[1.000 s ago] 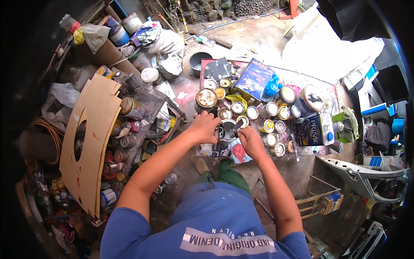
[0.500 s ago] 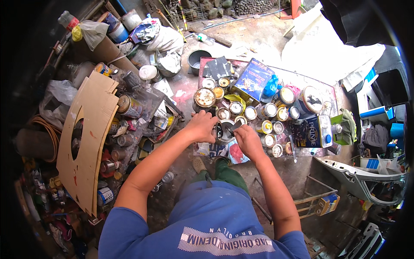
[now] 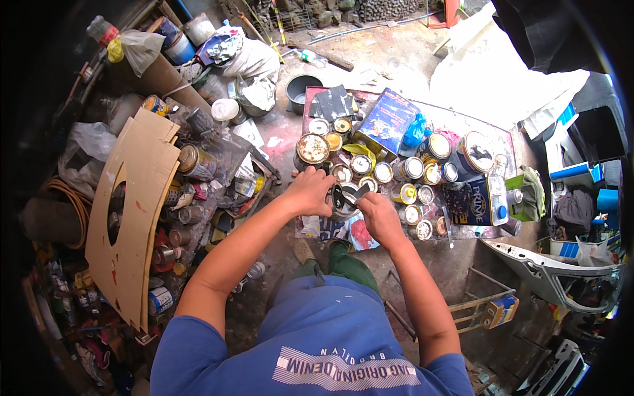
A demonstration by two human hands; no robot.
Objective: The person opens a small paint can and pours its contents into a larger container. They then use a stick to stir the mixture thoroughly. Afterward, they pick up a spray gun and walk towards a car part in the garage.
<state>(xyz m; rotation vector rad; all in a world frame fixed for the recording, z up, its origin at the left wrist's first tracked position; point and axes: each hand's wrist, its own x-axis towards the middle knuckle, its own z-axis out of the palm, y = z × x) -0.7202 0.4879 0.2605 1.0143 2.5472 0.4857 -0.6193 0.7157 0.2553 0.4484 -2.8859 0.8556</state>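
Note:
My left hand (image 3: 312, 191) is closed round a small tin (image 3: 337, 197) with a dark inside, tilted beside the mouth of an open grey can (image 3: 348, 206). Closed on a small scraper with a dark flat blade (image 3: 362, 191), my right hand (image 3: 381, 216) is at the can's right side. My fingers hide the scraper's handle. Whether anything flows from the tin is too small to tell. Just beyond the hands stand a large can with a stained lid (image 3: 313, 149) and several small lidded paint cans (image 3: 362, 164).
A blue rectangular tin (image 3: 388, 122) and a dark jug with a blue cap (image 3: 479, 201) stand on the low worktable (image 3: 489, 132). To my left leans a cut cardboard sheet (image 3: 132, 211) before cluttered cans. A metal-framed stool (image 3: 472, 313) is at my right.
The small tin in my left hand has tipped slightly, while my right hand has shifted a little by the can. The rest looks the same.

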